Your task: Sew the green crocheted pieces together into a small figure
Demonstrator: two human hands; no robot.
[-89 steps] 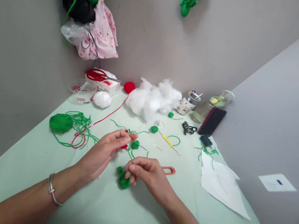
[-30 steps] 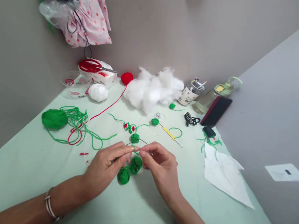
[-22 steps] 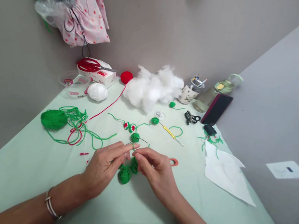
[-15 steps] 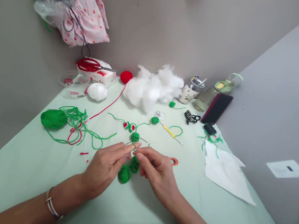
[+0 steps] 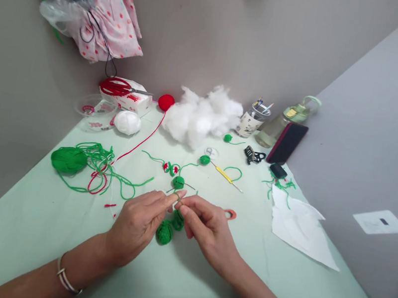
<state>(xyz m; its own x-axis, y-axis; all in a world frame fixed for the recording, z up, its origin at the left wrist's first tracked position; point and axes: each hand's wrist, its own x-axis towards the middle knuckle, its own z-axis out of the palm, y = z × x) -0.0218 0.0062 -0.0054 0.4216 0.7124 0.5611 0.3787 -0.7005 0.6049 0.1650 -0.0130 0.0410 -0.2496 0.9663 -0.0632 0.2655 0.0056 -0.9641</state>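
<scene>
My left hand (image 5: 138,222) has its index finger stretched forward with a thin strand of green yarn (image 5: 178,196) looped at the tip. Its other fingers are curled. The fingertips of my right hand (image 5: 209,228) meet it there, pinched on the same strand. Just under the hands lie a round green crocheted ball (image 5: 164,232) and a second green piece (image 5: 178,220), partly hidden by fingers. Beyond the fingertips sits a small green ball (image 5: 178,182) with dark strands sticking out. Two little red, white and green pieces (image 5: 170,168) lie behind it.
A yellow-handled crochet hook (image 5: 224,174) and an orange ring-shaped handle (image 5: 230,214) lie right of centre. Tangled green yarn (image 5: 68,160) is at left. White stuffing (image 5: 199,119), red scissors (image 5: 116,87), a pen cup (image 5: 251,122), a bottle (image 5: 273,130) and a phone (image 5: 287,144) line the back.
Both hands stay close together at the same spot, with the right fingertips shifted slightly on the strand. The whole view has moved a little, so everything appears slightly further left.
</scene>
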